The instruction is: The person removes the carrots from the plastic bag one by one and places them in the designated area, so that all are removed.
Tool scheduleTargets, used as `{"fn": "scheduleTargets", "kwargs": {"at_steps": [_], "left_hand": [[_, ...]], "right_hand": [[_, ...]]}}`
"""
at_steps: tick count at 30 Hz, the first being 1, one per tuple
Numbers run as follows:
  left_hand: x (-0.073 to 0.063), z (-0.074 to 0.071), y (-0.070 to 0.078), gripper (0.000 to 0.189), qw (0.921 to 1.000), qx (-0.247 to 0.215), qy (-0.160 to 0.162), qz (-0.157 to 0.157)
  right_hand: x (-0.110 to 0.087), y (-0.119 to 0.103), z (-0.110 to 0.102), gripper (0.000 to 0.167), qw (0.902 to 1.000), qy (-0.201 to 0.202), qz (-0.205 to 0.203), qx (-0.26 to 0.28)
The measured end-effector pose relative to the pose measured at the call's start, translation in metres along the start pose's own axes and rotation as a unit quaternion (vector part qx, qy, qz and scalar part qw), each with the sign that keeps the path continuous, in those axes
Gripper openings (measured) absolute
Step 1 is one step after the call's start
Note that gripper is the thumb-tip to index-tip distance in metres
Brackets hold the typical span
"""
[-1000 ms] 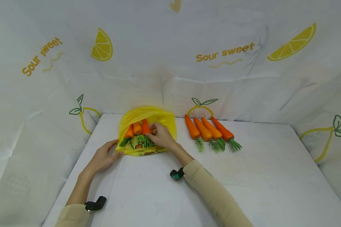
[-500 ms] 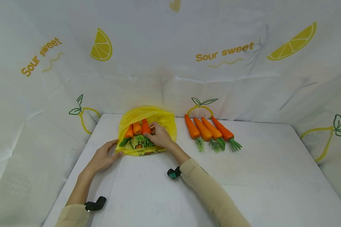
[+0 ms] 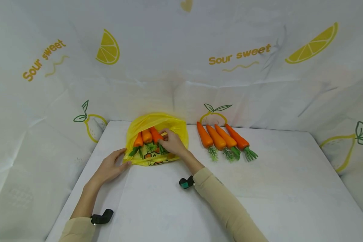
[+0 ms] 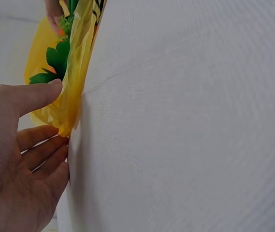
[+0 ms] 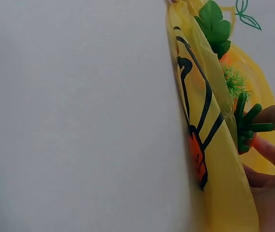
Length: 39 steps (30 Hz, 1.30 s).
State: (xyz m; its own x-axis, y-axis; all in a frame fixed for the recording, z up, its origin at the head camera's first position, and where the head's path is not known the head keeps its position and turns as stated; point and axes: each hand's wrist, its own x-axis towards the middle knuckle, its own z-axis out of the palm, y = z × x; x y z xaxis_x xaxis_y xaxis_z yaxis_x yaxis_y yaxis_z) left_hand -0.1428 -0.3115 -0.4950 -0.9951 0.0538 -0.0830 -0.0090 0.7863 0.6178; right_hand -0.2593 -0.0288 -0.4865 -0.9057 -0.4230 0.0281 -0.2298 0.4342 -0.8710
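Observation:
A yellow plastic bag lies at the back left of the table with its mouth facing me. Three orange carrots with green tops show in the mouth: a left carrot, a middle carrot and a right carrot. My right hand reaches into the bag and holds the right carrot near its top, whose thick green stems show in the right wrist view. My left hand touches the bag's left front edge. In the left wrist view, its thumb and loosely extended fingers stand apart about that edge.
To the right of the bag several more carrots lie side by side, green tops toward me. A white cloth wall with lemon prints rises behind the white table. Each wrist wears a small black camera.
The right carrot in the bag has tilted, its green end going right with my right hand. Its neighbours have shifted slightly. My left hand has stayed in place.

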Motion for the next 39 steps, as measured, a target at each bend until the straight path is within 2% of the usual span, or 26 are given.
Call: {"fn": "scheduleTargets", "kwargs": {"at_steps": [17,24,31,39], "left_hand": [[0.001,0.000,-0.001,0.075,1.0000,-0.004,-0.003,-0.002],[0.000,0.000,0.000,0.075,1.0000,-0.001,-0.004,-0.003],[0.000,-0.001,0.002,0.075,1.0000,-0.003,-0.004,0.000],[-0.001,-0.001,0.002,0.074,1.0000,-0.005,-0.004,-0.001]], "right_hand": [[0.002,0.000,0.005,0.045,0.9989,0.008,-0.020,-0.043],[-0.004,0.002,-0.002,0.042,0.9997,0.011,0.005,-0.021],[-0.010,0.005,-0.014,0.042,0.9999,0.016,0.006,0.004],[-0.014,-0.002,-0.027,0.042,0.9995,0.025,0.010,0.018]]}}
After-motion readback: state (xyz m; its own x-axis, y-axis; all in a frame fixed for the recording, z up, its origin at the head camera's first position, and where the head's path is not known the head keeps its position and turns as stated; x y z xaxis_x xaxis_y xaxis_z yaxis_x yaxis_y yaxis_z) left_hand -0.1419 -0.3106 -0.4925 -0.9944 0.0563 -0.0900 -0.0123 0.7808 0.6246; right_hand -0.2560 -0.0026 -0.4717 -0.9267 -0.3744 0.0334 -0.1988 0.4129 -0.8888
